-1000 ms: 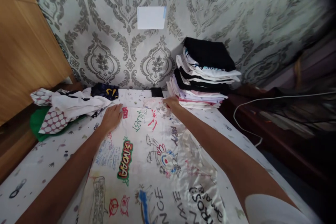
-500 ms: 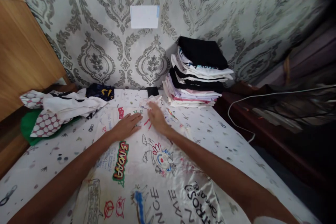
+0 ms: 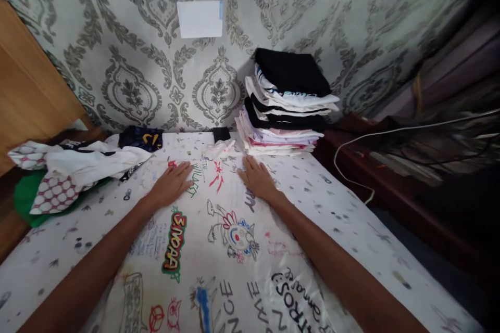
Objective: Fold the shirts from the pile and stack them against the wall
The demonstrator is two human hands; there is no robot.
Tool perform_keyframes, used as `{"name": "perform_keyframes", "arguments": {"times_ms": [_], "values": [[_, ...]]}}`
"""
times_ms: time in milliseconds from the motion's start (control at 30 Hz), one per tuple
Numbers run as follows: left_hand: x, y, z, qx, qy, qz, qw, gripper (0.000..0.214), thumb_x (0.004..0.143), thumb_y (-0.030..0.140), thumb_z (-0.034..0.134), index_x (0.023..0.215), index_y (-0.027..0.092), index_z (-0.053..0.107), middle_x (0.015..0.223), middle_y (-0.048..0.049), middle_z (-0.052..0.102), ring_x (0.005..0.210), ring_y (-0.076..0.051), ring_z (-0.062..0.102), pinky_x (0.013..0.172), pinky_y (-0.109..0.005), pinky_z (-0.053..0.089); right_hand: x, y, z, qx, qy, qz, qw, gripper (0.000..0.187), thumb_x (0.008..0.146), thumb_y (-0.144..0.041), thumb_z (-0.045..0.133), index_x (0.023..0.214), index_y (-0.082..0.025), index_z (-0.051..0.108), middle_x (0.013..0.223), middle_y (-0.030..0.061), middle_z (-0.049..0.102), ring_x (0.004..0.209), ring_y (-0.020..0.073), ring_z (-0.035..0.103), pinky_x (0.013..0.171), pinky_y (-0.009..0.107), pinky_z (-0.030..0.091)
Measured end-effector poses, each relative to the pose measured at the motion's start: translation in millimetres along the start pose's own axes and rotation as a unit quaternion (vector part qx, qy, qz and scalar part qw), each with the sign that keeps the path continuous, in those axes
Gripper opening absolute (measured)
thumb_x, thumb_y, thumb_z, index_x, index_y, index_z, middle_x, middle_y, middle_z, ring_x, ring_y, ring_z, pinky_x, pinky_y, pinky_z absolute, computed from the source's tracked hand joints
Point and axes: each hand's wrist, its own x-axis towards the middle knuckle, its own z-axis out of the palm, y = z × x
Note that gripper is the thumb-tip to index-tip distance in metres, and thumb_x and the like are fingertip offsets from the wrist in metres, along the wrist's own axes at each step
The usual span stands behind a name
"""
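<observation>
A white cloth (image 3: 219, 229) covered in hand-drawn figures and lettering is spread before me and runs off the bottom of the view. It looks like a garment, though its full shape is out of view. My left hand (image 3: 172, 183) lies flat on its far left part, fingers stretched out beside green lettering. On the far right part rests my right hand (image 3: 258, 178), palm down with fingers apart. Between the two hands the cloth lies mostly smooth, with a crumpled bit (image 3: 222, 150) just beyond its far edge.
At the back right stands a tall stack of folded clothes (image 3: 287, 104). Loose clothes (image 3: 82, 166) lie heaped at the left. A small black item (image 3: 221, 134) is by the patterned wall. A white cable (image 3: 339, 153) hangs at the right. The bedsheet (image 3: 332, 229) is printed.
My hands have spread apart from near the middle: the left moved leftward, the right moved rightward. Red marks between them are now uncovered. The view has shifted slightly.
</observation>
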Motion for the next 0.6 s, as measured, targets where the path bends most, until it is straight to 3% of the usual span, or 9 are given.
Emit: {"name": "perform_keyframes", "arguments": {"times_ms": [100, 167, 233, 300, 367, 433, 500, 600], "values": [[-0.8, 28.7, -2.4, -0.007, -0.010, 0.004, 1.000, 0.059, 0.102, 0.048, 0.028, 0.153, 0.020, 0.036, 0.161, -0.0114, 0.035, 0.150, -0.025, 0.029, 0.121, -0.048, 0.025, -0.5, -4.2, 3.3, 0.002, 0.005, 0.004, 1.000, 0.063, 0.102, -0.047, 0.025, 0.155, -0.013, 0.031, 0.163, 0.0139, 0.028, 0.152, 0.0247, 0.021, 0.122, 0.048, 0.022], [0.5, 48.6, -1.6, -0.024, -0.024, 0.053, 0.998, 0.061, 0.102, 0.051, 0.028, 0.155, 0.022, 0.033, 0.162, -0.0087, 0.033, 0.150, -0.025, 0.029, 0.123, -0.046, 0.023, 0.6, -3.2, 4.7, 0.003, 0.005, 0.003, 1.000, 0.064, 0.102, -0.048, 0.024, 0.155, -0.013, 0.031, 0.163, 0.0131, 0.029, 0.152, 0.0245, 0.021, 0.122, 0.047, 0.022], [3.0, 53.6, -1.6, -0.037, -0.039, 0.083, 0.995, 0.061, 0.101, 0.054, 0.028, 0.155, 0.025, 0.032, 0.163, -0.0030, 0.031, 0.150, -0.025, 0.028, 0.124, -0.040, 0.020, 2.1, -0.5, 6.1, 0.002, 0.006, 0.000, 1.000, 0.065, 0.102, -0.047, 0.024, 0.155, -0.011, 0.032, 0.163, 0.0136, 0.028, 0.152, 0.0248, 0.021, 0.122, 0.048, 0.022], [4.2, 35.9, -5.1, -0.031, -0.049, 0.034, 0.998, 0.061, 0.101, 0.053, 0.028, 0.155, 0.025, 0.033, 0.164, -0.0020, 0.030, 0.151, -0.025, 0.027, 0.124, -0.038, 0.019, 3.1, 1.8, 7.4, 0.001, 0.011, -0.005, 1.000, 0.065, 0.101, -0.047, 0.023, 0.154, -0.011, 0.033, 0.162, 0.0142, 0.029, 0.152, 0.0253, 0.022, 0.121, 0.049, 0.023], [2.3, -0.3, -11.8, -0.014, -0.054, -0.054, 0.997, 0.062, 0.100, 0.050, 0.028, 0.153, 0.018, 0.035, 0.163, -0.0088, 0.031, 0.151, -0.026, 0.026, 0.123, -0.043, 0.019, 3.2, 2.5, 8.2, -0.001, 0.016, -0.009, 1.000, 0.065, 0.101, -0.047, 0.023, 0.154, -0.012, 0.033, 0.162, 0.0144, 0.031, 0.152, 0.0254, 0.023, 0.121, 0.050, 0.023], [-1.8, -41.3, -19.3, -0.003, -0.047, -0.100, 0.994, 0.065, 0.099, 0.048, 0.028, 0.152, 0.011, 0.034, 0.162, -0.0163, 0.031, 0.151, -0.029, 0.025, 0.122, -0.050, 0.020, 2.9, 1.7, 7.7, -0.002, 0.014, -0.007, 1.000, 0.064, 0.101, -0.047, 0.023, 0.155, -0.012, 0.033, 0.162, 0.0138, 0.030, 0.152, 0.0252, 0.022, 0.121, 0.049, 0.023], [-5.3, -73.5, -25.2, -0.001, -0.038, -0.116, 0.993, 0.064, 0.097, 0.047, 0.029, 0.150, 0.010, 0.038, 0.161, -0.0162, 0.033, 0.151, -0.027, 0.026, 0.121, -0.047, 0.023, 2.6, 0.3, 6.4, -0.002, 0.009, -0.002, 1.000, 0.065, 0.101, -0.046, 0.023, 0.155, -0.011, 0.032, 0.163, 0.0136, 0.029, 0.152, 0.0251, 0.021, 0.121, 0.049, 0.023], [-5.9, -94.3, -31.8, -0.013, -0.013, -0.121, 0.992, 0.056, 0.096, 0.041, 0.030, 0.139, 0.013, 0.051, 0.151, -0.0142, 0.049, 0.142, -0.023, 0.042, 0.116, -0.038, 0.034, 2.7, -1.0, 4.8, 0.001, 0.006, -0.002, 1.000, 0.065, 0.101, -0.045, 0.023, 0.154, -0.009, 0.032, 0.163, 0.0142, 0.028, 0.152, 0.0257, 0.021, 0.121, 0.049, 0.022]]}}
